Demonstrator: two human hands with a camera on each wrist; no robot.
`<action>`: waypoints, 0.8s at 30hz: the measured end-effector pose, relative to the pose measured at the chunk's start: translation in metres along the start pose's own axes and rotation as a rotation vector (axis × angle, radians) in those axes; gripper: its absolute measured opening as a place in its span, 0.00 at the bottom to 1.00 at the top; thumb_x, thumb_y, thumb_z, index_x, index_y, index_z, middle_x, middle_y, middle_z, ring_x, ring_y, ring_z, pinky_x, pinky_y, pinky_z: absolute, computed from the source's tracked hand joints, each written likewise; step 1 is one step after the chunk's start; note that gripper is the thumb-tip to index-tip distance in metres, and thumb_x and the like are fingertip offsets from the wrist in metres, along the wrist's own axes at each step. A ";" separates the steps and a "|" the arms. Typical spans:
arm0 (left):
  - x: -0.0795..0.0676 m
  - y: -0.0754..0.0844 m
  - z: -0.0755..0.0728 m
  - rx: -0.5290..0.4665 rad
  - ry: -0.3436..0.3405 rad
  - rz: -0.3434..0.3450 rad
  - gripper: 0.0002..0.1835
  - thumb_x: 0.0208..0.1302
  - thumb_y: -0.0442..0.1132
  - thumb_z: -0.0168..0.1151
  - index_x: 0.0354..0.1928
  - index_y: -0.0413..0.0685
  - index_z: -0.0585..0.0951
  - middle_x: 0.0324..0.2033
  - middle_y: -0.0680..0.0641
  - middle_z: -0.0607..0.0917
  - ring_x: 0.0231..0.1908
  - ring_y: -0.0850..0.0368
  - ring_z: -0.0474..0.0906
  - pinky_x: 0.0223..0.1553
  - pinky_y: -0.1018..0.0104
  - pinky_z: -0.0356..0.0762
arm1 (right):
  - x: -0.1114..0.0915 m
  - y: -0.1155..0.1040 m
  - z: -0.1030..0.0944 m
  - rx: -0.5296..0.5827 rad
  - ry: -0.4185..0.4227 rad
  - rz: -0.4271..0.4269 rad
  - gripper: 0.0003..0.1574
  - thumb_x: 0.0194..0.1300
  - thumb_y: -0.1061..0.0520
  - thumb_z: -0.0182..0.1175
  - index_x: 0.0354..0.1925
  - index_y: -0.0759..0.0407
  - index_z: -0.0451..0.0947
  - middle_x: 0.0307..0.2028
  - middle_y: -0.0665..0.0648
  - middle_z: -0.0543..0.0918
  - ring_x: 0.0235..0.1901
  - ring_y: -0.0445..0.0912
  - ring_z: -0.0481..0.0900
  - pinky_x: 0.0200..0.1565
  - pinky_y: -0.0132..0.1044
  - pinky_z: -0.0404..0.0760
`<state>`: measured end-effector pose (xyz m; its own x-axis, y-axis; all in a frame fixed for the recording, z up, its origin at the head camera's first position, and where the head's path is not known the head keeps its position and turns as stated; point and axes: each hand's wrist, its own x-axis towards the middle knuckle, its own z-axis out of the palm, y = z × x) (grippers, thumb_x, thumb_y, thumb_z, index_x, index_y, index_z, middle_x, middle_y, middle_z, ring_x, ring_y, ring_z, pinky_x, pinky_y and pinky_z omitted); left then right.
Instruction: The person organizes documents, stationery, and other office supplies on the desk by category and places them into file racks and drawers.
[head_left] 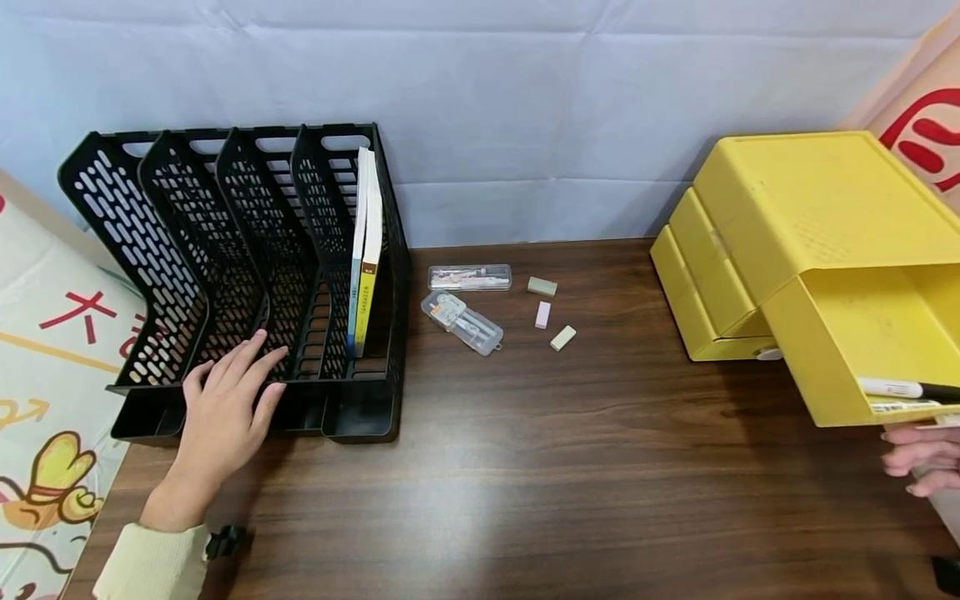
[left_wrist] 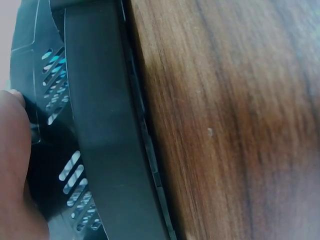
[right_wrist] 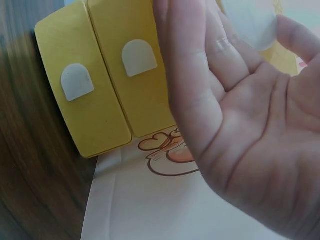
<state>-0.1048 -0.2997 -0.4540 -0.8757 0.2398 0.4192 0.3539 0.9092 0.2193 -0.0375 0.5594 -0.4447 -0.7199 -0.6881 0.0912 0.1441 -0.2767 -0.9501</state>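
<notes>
My left hand (head_left: 228,408) rests on the front of a black file rack (head_left: 300,408), with fingers loosely spread over its lower edge. In the left wrist view the rack's front strip (left_wrist: 100,120) runs beside part of that hand. At the far right, the top drawer (head_left: 821,358) of a yellow drawer unit (head_left: 817,200) is pulled out. My right hand (head_left: 926,458) grips the drawer's white tab handle (right_wrist: 252,25) from below, thumb at the tab's edge. Inside the drawer lies a black-and-white marker (head_left: 892,387).
Two thin books (head_left: 366,258) stand in the rack's rightmost slot. On the wooden table (head_left: 525,467) lie a clear flat case (head_left: 469,277), a second clear case (head_left: 461,321) and three small erasers, among them a pink one (head_left: 542,315). Two lower drawers (right_wrist: 85,120) are closed.
</notes>
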 end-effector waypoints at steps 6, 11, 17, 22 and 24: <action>-0.001 0.001 0.000 -0.004 0.002 0.003 0.21 0.74 0.45 0.57 0.65 0.48 0.78 0.73 0.42 0.69 0.68 0.37 0.66 0.62 0.29 0.51 | -0.032 0.011 -0.047 0.280 -0.089 0.098 0.41 0.79 0.67 0.08 0.73 0.71 0.60 0.64 0.75 0.73 0.65 0.59 0.75 0.60 0.47 0.77; 0.000 0.000 -0.001 -0.001 0.004 0.015 0.22 0.71 0.41 0.61 0.65 0.49 0.77 0.74 0.43 0.68 0.67 0.36 0.66 0.61 0.29 0.52 | -0.043 0.013 -0.054 0.291 -0.025 0.116 0.50 0.77 0.59 -0.02 0.73 0.71 0.62 0.64 0.74 0.75 0.64 0.60 0.76 0.59 0.49 0.78; 0.000 -0.001 0.000 -0.003 0.000 0.008 0.21 0.73 0.44 0.59 0.65 0.49 0.78 0.73 0.42 0.69 0.68 0.37 0.66 0.61 0.29 0.52 | -0.003 -0.010 -0.015 0.350 -0.044 0.124 0.40 0.82 0.63 0.12 0.71 0.69 0.67 0.63 0.70 0.77 0.64 0.57 0.77 0.61 0.44 0.77; 0.000 -0.001 0.001 -0.004 0.004 0.007 0.21 0.74 0.45 0.58 0.65 0.49 0.78 0.73 0.42 0.69 0.67 0.37 0.67 0.61 0.29 0.52 | 0.034 -0.026 0.008 0.531 -0.162 0.093 0.34 0.83 0.59 0.21 0.71 0.76 0.62 0.65 0.76 0.72 0.68 0.61 0.71 0.66 0.47 0.71; -0.001 -0.001 0.001 -0.004 0.004 0.005 0.21 0.74 0.45 0.58 0.65 0.49 0.78 0.73 0.43 0.69 0.67 0.37 0.67 0.62 0.29 0.52 | 0.042 -0.029 0.010 0.618 -0.176 0.108 0.41 0.83 0.50 0.19 0.70 0.79 0.61 0.65 0.80 0.69 0.69 0.64 0.68 0.67 0.50 0.69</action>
<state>-0.1046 -0.3004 -0.4550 -0.8726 0.2426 0.4239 0.3592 0.9068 0.2204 -0.0654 0.5320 -0.4107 -0.5653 -0.8185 0.1024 0.6109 -0.4989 -0.6148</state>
